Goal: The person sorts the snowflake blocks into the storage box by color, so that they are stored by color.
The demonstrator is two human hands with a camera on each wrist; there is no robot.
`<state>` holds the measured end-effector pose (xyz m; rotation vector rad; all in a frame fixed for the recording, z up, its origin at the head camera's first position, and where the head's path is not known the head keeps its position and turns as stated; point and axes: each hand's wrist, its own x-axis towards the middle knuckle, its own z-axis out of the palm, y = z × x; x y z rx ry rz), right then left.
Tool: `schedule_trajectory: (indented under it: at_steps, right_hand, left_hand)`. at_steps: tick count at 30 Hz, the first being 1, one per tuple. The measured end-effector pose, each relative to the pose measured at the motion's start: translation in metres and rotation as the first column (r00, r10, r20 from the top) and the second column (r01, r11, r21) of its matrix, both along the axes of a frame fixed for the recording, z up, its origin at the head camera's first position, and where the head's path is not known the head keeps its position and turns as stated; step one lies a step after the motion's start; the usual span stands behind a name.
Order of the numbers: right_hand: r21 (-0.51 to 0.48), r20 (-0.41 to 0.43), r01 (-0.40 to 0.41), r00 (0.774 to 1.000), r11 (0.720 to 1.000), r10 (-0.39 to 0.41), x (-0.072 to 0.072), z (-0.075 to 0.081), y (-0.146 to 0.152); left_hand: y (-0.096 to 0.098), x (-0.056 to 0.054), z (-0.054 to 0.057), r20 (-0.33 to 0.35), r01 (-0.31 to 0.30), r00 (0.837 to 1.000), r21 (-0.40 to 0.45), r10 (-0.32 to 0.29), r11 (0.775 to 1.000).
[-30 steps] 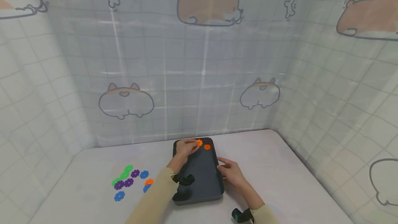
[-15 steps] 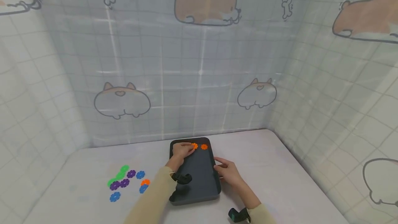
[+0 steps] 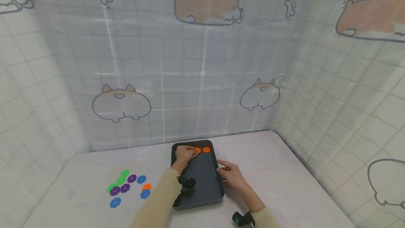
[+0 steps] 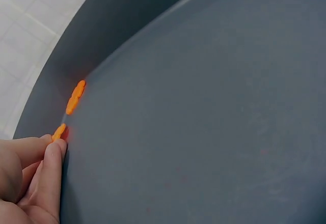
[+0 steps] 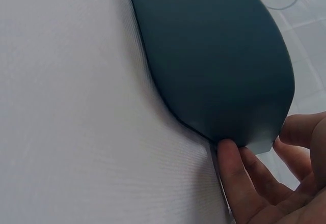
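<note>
Pale gridded sheeting (image 3: pixel 201 62) with cartoon dogs and bones closes off the back and both sides, above a white desk (image 3: pixel 269 161). On the desk lies the dark tray (image 3: pixel 202 177), long side running away from the person. Its right side meets the right hand (image 3: pixel 234 176), whose relaxed fingers touch the outer wall. That light touch should be enough to steady the tray; a shove there could slide both it and the discs.

Over the far left part of the tray, the left hand (image 3: pixel 185 153) is narrowed to a fingertip pinch on an orange disc (image 4: pixel 59 131). Whether that disc already meets the tray floor I cannot tell.

Just to its right, apart from it by the far wall, sits a second orange piece (image 4: pixel 76 98). It looks like the best guide for lining up: match its distance from the wall, leave a small gap, lower the pinched one until it rests, then part the fingertips straight up so they do not drag it or nudge its neighbour. The sleeve and wrist should clear the near left rim on the way out.

Left of the tray, loose on the desk, are green (image 3: pixel 121 180), purple (image 3: pixel 125 188) and blue (image 3: pixel 115 202) discs, plus one more orange (image 3: pixel 146 187) beside a blue.
</note>
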<state>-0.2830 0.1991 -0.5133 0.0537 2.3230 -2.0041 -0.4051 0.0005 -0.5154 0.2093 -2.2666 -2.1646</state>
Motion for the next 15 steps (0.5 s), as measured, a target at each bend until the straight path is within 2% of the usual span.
schedule_trajectory:
  at_steps: [7,15]
  right_hand:
    - [0.017,-0.011,0.004,1.0,1.0,-0.004,0.0003,0.0018,0.001]
    - [0.006,-0.008,-0.004,1.0,1.0,0.004,0.0034,0.004,0.0013]
  left_hand:
    - [0.002,-0.0015,0.0013,0.021,0.003,1.0,-0.05,-0.002,0.999]
    - [0.0066,0.0002,0.003,0.006,-0.043,0.999,-0.055,0.044,0.998]
